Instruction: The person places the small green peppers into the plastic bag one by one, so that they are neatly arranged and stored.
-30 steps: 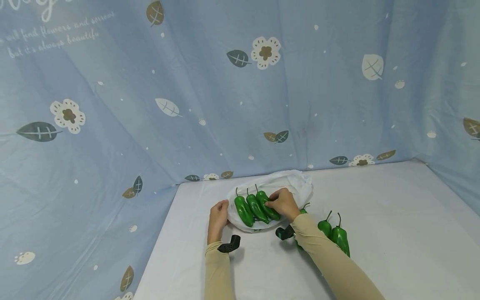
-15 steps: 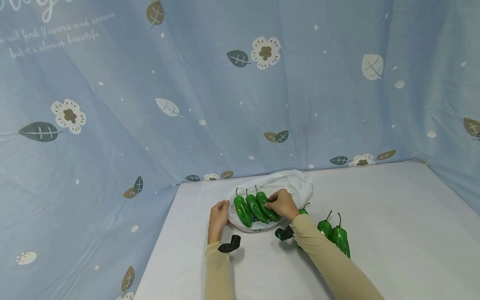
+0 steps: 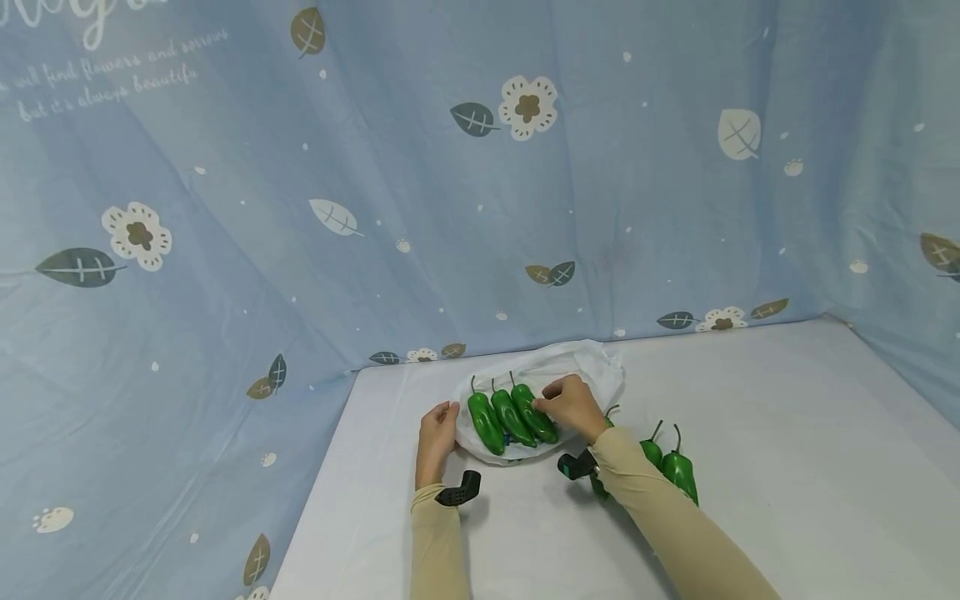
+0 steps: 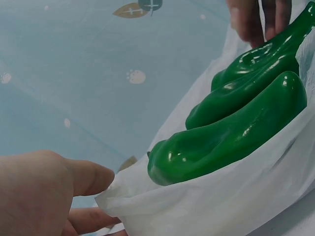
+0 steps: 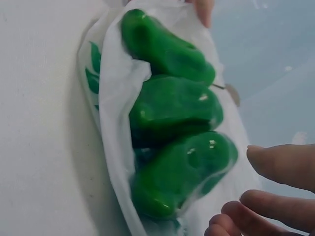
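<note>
The left hand (image 3: pixel 437 435) pinches the left edge of the thin white plastic bag (image 3: pixel 592 367) between thumb and fingers. Three glossy green peppers (image 3: pixel 513 413) lie side by side on the bag. Right of them, the right hand (image 3: pixel 572 406) hovers with fingers loosely curled, gripping nothing; it may brush a pepper. If the left hand tugs, the peppers could roll off. More loose green peppers (image 3: pixel 670 467) lie right of the bag.
</note>
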`<control>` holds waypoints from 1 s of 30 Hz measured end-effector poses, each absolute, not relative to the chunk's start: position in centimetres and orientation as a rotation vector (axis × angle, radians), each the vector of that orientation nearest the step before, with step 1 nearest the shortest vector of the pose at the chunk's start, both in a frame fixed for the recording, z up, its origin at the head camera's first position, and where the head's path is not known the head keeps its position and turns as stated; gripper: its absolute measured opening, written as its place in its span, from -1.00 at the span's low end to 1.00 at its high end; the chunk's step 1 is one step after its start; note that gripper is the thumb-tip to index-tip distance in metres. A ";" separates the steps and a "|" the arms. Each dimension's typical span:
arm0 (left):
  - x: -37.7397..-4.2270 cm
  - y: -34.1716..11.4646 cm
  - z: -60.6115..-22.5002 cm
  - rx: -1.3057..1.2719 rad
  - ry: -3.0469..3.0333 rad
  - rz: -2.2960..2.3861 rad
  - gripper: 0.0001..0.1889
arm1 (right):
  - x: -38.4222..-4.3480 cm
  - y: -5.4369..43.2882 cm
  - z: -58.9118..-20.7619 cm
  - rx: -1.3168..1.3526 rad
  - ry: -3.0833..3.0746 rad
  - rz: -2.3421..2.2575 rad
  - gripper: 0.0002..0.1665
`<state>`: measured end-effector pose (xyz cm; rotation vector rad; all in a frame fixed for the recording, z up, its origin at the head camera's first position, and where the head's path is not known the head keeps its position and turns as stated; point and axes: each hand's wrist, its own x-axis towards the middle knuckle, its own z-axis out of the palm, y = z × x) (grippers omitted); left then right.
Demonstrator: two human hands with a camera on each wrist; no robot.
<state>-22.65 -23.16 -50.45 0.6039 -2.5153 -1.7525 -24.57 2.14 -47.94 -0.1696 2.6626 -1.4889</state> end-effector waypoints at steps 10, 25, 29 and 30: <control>-22.8 -23.0 -50.4 0.614 -2.512 -1.757 -0.42 | -23.3 4.6 -46.2 -0.246 2.665 -1.571 -0.60; -22.6 -23.1 -50.6 0.557 -2.508 -1.756 -0.44 | -19.7 9.6 -43.1 -0.356 2.760 -1.643 -0.60; -22.6 -23.0 -50.6 0.565 -2.513 -1.747 -0.43 | -18.7 11.1 -42.5 -0.341 2.807 -1.634 -0.61; -22.7 -22.9 -50.6 0.567 -2.515 -1.740 -0.43 | -18.5 11.5 -42.3 -0.341 2.826 -1.627 -0.61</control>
